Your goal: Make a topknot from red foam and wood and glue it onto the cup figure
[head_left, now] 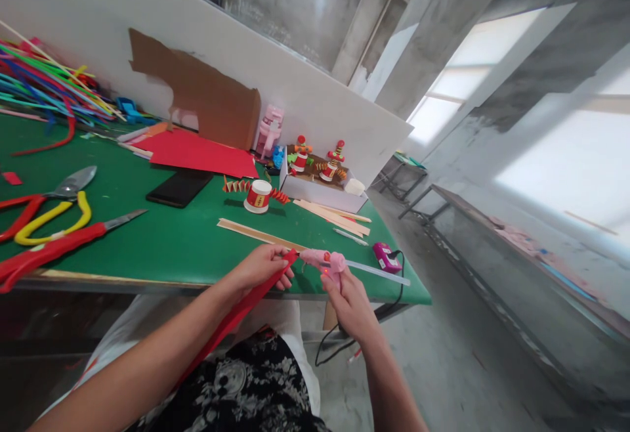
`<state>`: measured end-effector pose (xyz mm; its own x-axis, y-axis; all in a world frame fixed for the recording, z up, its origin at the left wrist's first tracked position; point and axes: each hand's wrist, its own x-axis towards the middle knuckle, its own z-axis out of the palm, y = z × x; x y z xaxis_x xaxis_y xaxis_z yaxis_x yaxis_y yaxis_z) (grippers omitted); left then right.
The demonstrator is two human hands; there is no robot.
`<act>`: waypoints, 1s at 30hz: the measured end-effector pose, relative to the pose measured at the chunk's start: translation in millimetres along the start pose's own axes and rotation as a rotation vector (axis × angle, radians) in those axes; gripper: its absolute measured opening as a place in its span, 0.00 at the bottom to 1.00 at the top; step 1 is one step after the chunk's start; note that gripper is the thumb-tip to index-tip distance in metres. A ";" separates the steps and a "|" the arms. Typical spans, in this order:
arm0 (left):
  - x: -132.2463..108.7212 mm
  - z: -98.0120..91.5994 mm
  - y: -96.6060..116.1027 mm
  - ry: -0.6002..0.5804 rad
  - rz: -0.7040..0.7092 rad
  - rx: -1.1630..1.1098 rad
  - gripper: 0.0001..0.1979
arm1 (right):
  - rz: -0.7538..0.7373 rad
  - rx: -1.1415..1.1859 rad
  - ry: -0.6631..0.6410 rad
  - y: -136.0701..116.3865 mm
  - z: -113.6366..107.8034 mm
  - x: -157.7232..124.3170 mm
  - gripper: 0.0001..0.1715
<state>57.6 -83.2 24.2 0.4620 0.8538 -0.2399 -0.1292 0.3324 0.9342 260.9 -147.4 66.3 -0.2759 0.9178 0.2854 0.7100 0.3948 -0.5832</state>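
My left hand [263, 266] pinches the end of a long red strip [231, 317], which hangs down past the table edge towards my lap. In my right hand [348, 297] is a pink hot glue gun [319, 258] with a small red light lit and a clear glue stick [377, 271] out of its back. The gun's nozzle points left and meets or nearly meets the strip's end; I cannot tell if they touch. Just beyond my hands lies a flat cardboard strip [256, 230]. Behind it stands a red and white paper cup [258, 196] with folded paper arms at both sides.
A white box [319, 197] holds two finished-looking cup figures. Wooden strips [335, 215], a purple plug adapter [386, 258] and its black cable lie at right. Scissors [69, 248], pliers [73, 186], a black phone [180, 188], red sheets [201, 151] and pipe cleaners [44, 84] spread leftwards.
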 end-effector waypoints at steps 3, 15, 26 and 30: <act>1.0 -0.8 -1.0 0.002 -0.001 -0.006 0.09 | -0.001 0.000 -0.003 0.8 0.0 -0.8 0.20; 0.0 -1.1 -0.7 0.006 -0.005 -0.005 0.10 | 0.020 0.029 0.066 0.5 3.4 2.8 0.19; 0.1 -0.8 -1.0 0.002 0.011 -0.046 0.07 | 0.486 0.819 0.093 5.3 12.2 -6.2 0.27; -1.1 -2.2 0.9 0.007 -0.001 -0.061 0.06 | 0.532 0.948 0.097 7.2 10.7 -7.2 0.30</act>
<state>55.0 -83.0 24.7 0.4563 0.8562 -0.2424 -0.1822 0.3566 0.9163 261.0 -150.7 52.0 0.0005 0.9899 -0.1418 -0.0761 -0.1414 -0.9870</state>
